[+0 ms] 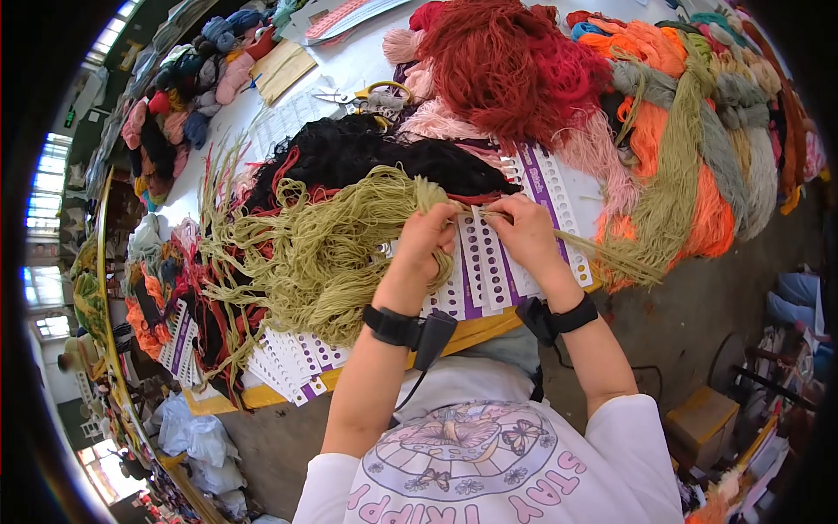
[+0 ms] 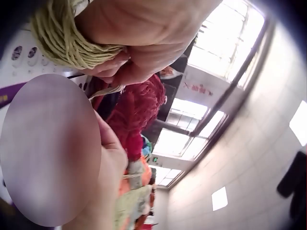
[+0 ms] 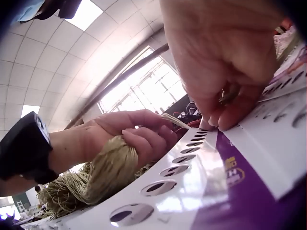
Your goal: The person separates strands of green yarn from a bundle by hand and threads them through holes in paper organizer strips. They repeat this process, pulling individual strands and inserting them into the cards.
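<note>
Olive-green yarn (image 1: 340, 236) lies in a tangled heap left of the hands in the head view. My left hand (image 1: 426, 234) curls round a looped strand bundle of it, which hangs below the fingers in the right wrist view (image 3: 112, 165). Between the hands a thin strand (image 2: 108, 90) stretches across. My right hand (image 1: 526, 229) pinches strands at the top end of a white and purple card with punched holes (image 3: 184, 175). More green strands (image 1: 611, 253) trail to the right of that hand.
Black yarn (image 1: 332, 157) lies behind the green heap, and dark red yarn (image 1: 497, 70) is piled farther back. Yellow-handled scissors (image 1: 362, 92) rest left of it. Orange and grey skeins (image 1: 698, 192) cover the right side. Several hole-punched cards (image 1: 292, 362) fan along the front edge.
</note>
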Motion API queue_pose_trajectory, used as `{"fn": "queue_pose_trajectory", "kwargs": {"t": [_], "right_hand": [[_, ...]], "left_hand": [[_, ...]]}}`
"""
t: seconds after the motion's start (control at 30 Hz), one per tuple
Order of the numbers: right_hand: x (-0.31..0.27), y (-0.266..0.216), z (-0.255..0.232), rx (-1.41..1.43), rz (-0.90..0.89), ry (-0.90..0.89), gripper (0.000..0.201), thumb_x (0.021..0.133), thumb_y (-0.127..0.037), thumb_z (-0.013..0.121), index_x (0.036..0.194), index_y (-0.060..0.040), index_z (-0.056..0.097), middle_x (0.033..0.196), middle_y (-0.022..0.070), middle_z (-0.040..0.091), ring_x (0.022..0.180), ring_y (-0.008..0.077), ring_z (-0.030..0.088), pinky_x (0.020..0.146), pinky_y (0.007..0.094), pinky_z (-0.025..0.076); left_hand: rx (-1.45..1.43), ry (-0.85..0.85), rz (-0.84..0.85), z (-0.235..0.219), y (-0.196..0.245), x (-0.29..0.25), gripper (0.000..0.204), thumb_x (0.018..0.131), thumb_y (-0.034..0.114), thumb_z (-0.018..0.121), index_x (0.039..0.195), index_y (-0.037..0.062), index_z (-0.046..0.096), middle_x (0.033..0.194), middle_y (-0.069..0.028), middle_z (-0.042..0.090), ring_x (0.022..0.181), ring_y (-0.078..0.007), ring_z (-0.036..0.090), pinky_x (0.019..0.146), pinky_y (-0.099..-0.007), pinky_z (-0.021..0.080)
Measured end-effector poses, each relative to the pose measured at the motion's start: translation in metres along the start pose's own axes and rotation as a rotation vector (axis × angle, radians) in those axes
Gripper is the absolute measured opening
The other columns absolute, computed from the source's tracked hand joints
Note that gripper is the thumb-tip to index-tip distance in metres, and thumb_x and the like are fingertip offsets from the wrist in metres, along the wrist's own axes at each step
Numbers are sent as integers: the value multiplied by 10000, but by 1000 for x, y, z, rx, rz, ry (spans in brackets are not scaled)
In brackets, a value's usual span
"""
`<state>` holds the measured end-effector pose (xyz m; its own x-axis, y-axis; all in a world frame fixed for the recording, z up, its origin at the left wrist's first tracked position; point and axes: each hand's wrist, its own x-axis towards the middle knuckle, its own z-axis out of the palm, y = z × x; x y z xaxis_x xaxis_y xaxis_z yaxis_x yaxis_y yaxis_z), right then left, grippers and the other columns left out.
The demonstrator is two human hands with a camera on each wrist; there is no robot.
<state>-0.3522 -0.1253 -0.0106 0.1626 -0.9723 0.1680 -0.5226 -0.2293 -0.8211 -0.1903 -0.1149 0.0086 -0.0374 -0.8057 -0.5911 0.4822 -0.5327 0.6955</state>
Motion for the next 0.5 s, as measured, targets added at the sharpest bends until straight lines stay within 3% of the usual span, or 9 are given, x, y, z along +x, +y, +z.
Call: {"fn": "queue_pose_trajectory", "kwargs": {"t": [0.1,0.2,0.27,0.33,0.4,0.43,0.5], "right_hand": [[1,-6,-1,-79,6,-14,136,739,-147,616,730,-15,585,734,123,556,706,299,560,627,368,438],[0,-15,-4,-76,50,-34,220,783,-211,586,705,-8,550,710,121,528,679,301,543,608,367,424],[1,-17,-5,-27,22,-24,273,806,-257,566,699,-8,537,699,121,514,667,298,534,596,364,416],[1,-14,-2,30,70,3,287,818,-270,554,706,-6,536,712,120,519,670,290,530,583,362,408],[-1,-11,3,61,117,28,259,813,-267,563,773,-11,553,721,112,516,683,262,531,586,349,412],[-2,-10,6,63,136,40,243,803,-258,578,836,-17,571,723,104,511,694,238,535,596,337,419],[-4,-11,9,20,140,75,299,759,-253,623,958,-35,575,754,86,509,705,209,539,611,319,433]], "left_hand": [[-365,-256,-204,-11,8,1,96,821,111,465,812,32,519,699,-21,495,411,-65,309,388,-199,287],[-439,-317,-181,-11,4,0,152,831,134,461,877,9,534,745,-36,537,422,-62,313,391,-209,299],[-168,-345,-98,-6,-2,-4,180,828,131,476,925,-6,542,824,-59,569,434,-70,356,408,-210,319],[308,-351,261,-1,-12,1,197,823,128,494,952,-7,555,853,-73,593,444,-82,400,426,-212,339],[987,-301,892,5,-24,11,196,815,124,514,958,4,574,833,-77,608,451,-99,444,444,-216,357],[960,-199,932,11,-24,9,159,788,158,571,885,36,601,729,-53,592,506,-109,496,480,-222,375],[974,-68,453,7,1,1,183,762,184,594,876,42,604,708,-38,583,522,-95,493,479,-228,379]]}}
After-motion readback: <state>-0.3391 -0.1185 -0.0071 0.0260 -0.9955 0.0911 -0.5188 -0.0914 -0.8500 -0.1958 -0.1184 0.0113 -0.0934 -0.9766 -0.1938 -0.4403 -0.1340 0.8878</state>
